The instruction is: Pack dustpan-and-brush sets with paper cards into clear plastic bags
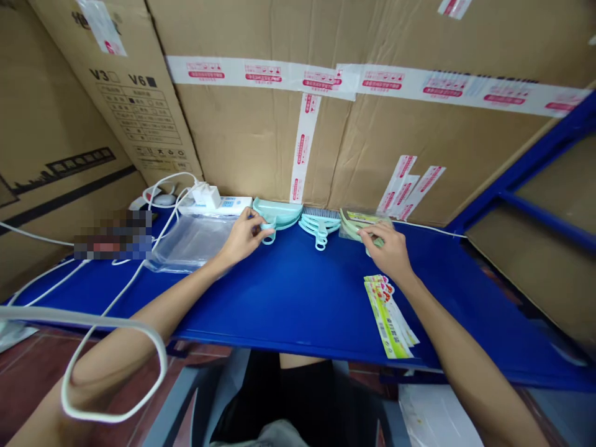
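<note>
Blue desk [288, 292], set against a cardboard [251, 136] wall crossed by printed tape [261, 74]. Both bare hands work near its far edge, forearms reaching in from either side. Left hand [243, 239]: grip narrow, thumb and forefinger closed on the handle of the mint pans [278, 211], which lie nested, handles toward the person, just beside the power strip [237, 205]. Right hand [385, 245]: grip narrow, thumb and forefinger on the near side of the packet [352, 227], a green piece in clear film with a yellow label inside; the fingers cover part of it. Between the two hands, mint brushes [320, 222] in a stack, bristles toward the wall, ringed handles toward the person; neither hand touches them. Near the right forearm, loose labels [388, 320], yellow and white, overlap in a fanned pile toward the desk's front edge. Left of the left hand, clear bags [198, 242] lie flat in front of the strip, which carries a white plug [207, 196]. White cable [93, 319] loops across the left forearm, close to the camera. Far left, a patch [114, 236] of the view is pixelated, contents unreadable. Grey chair [174, 403] below, person seated, dark clothing over the lap.
</note>
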A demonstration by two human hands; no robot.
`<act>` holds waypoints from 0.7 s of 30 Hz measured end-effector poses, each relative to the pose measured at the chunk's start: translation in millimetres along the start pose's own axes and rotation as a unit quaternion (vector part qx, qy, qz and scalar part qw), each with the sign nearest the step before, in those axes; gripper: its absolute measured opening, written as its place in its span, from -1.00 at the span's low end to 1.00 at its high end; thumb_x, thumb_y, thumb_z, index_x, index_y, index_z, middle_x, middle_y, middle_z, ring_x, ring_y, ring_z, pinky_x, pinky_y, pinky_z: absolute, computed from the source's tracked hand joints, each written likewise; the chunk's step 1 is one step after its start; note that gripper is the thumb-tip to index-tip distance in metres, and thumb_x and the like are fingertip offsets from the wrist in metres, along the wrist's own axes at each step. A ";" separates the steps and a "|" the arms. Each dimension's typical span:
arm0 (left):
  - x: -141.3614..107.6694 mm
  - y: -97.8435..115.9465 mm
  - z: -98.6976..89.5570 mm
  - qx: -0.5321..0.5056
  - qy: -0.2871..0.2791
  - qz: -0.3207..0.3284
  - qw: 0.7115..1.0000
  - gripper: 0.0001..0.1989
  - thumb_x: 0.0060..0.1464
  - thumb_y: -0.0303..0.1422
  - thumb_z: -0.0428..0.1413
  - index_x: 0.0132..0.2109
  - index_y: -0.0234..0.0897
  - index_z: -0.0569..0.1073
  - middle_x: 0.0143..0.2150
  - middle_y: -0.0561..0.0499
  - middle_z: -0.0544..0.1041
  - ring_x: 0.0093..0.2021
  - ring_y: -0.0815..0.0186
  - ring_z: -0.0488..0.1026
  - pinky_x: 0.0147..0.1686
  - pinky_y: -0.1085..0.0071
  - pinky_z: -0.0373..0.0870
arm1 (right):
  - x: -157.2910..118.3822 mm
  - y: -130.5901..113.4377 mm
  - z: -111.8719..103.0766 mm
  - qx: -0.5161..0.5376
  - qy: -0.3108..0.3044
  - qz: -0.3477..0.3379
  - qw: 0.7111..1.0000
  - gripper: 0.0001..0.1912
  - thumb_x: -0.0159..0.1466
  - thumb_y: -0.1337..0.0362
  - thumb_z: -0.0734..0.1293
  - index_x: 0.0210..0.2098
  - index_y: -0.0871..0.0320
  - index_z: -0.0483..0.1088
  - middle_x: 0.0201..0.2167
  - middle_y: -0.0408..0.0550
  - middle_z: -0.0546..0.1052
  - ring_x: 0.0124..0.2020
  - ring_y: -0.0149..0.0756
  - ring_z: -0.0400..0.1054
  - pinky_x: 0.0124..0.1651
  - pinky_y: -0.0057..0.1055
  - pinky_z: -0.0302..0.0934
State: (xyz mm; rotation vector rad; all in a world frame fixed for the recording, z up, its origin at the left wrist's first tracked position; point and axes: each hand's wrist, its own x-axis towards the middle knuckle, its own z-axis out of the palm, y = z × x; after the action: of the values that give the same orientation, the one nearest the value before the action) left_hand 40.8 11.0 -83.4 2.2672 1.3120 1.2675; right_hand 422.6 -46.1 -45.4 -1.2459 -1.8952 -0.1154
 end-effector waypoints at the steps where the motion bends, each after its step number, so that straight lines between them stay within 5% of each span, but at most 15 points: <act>1: 1.5 1.3 -1.2 -0.012 0.019 -0.006 1.000 -0.68 0.26 -0.10 0.24 -0.27 -0.28 0.52 -0.12 -0.08 0.35 -0.19 0.20 0.43 -0.19 0.24 0.52 | -0.4 0.7 1.1 0.002 0.001 0.000 1.000 -0.73 0.43 0.15 0.29 -0.34 0.04 0.56 -0.30 -0.02 0.69 -0.19 -0.05 0.56 0.04 -0.08 0.37; 7: 0.3 38.6 -26.8 -0.071 0.155 -0.001 0.985 -0.56 0.30 0.01 0.21 -0.35 -0.27 0.45 -0.12 -0.08 0.30 -0.14 0.20 0.42 -0.34 0.33 0.55 | -0.7 2.5 -0.5 0.005 0.009 -0.003 1.000 -0.70 0.42 0.15 0.28 -0.37 0.05 0.56 -0.33 0.00 0.68 -0.21 -0.05 0.54 -0.02 -0.11 0.36; 12: -72.7 113.7 -45.1 0.012 0.157 0.072 0.985 -0.87 0.25 -0.29 0.31 -0.28 -0.15 0.55 -0.15 -0.05 0.33 -0.15 0.17 0.41 -0.20 0.19 0.54 | 0.3 6.9 -10.4 0.002 0.044 0.016 0.999 -0.71 0.42 0.17 0.28 -0.36 0.04 0.57 -0.31 -0.02 0.69 -0.20 -0.08 0.53 -0.04 -0.15 0.35; 14: -120.6 136.2 -34.6 -0.002 0.148 0.102 0.984 -0.84 0.17 -0.43 0.34 -0.15 -0.04 0.60 -0.14 -0.06 0.36 -0.18 0.15 0.41 -0.24 0.16 0.52 | 0.6 9.1 -13.0 0.000 0.052 0.022 0.998 -0.71 0.42 0.18 0.27 -0.36 0.04 0.57 -0.31 -0.01 0.69 -0.22 -0.09 0.52 -0.04 -0.15 0.35; 17: -182.1 152.1 -1.8 -0.047 0.056 0.109 0.991 -0.64 0.22 -0.46 0.27 0.08 0.10 0.61 -0.14 -0.14 0.42 -0.13 0.03 0.45 -0.20 0.07 0.53 | 1.2 12.1 -14.5 -0.005 0.059 0.028 0.998 -0.71 0.41 0.19 0.28 -0.36 0.05 0.58 -0.33 0.00 0.69 -0.23 -0.09 0.51 -0.04 -0.16 0.35; 21: -205.6 158.7 41.6 -0.041 -0.005 0.145 0.989 -0.71 0.26 -0.49 0.22 0.05 -0.02 0.61 -0.28 -0.10 0.43 -0.29 0.11 0.44 -0.37 0.22 0.47 | 1.6 15.0 -13.8 -0.007 0.075 0.021 0.997 -0.73 0.40 0.22 0.30 -0.37 0.07 0.58 -0.34 -0.01 0.68 -0.24 -0.11 0.51 -0.05 -0.18 0.34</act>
State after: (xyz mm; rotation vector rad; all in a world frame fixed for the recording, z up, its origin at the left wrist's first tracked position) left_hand 121.0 -234.1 -134.8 2.4665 0.9306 1.3682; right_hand 442.4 -44.2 -40.6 -1.2498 -1.7419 -0.1938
